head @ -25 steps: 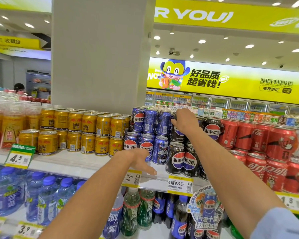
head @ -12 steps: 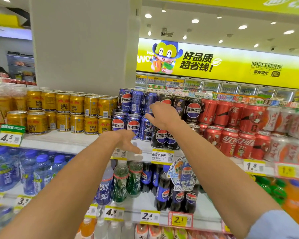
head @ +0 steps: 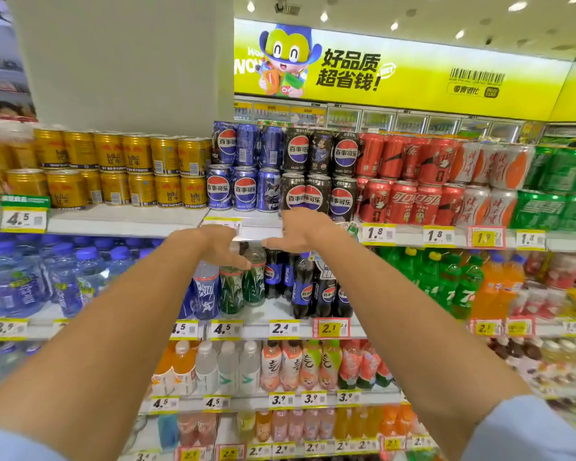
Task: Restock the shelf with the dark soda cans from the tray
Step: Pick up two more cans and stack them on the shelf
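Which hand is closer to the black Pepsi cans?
The right hand. It hangs open just below the black Pepsi cans, while the left hand, also empty, sits under the blue Pepsi cans.

Gold energy-drink cans (head: 120, 168) stand two high at the left of the top tier, with blue cola cans (head: 243, 168) just beside them and red cola cans (head: 409, 181), white-and-orange cans (head: 489, 181) and green cans (head: 556, 194) further right. On the tier below stand blue water bottles (head: 30, 281), dark cola bottles (head: 310, 284), green soda bottles (head: 446, 281) and orange soda bottles (head: 499, 284), above yellow price tags (head: 283, 327). A yellow banner (head: 396, 71) with a cartoon mascot (head: 286, 58) hangs high behind, beside a white pillar (head: 120, 61).
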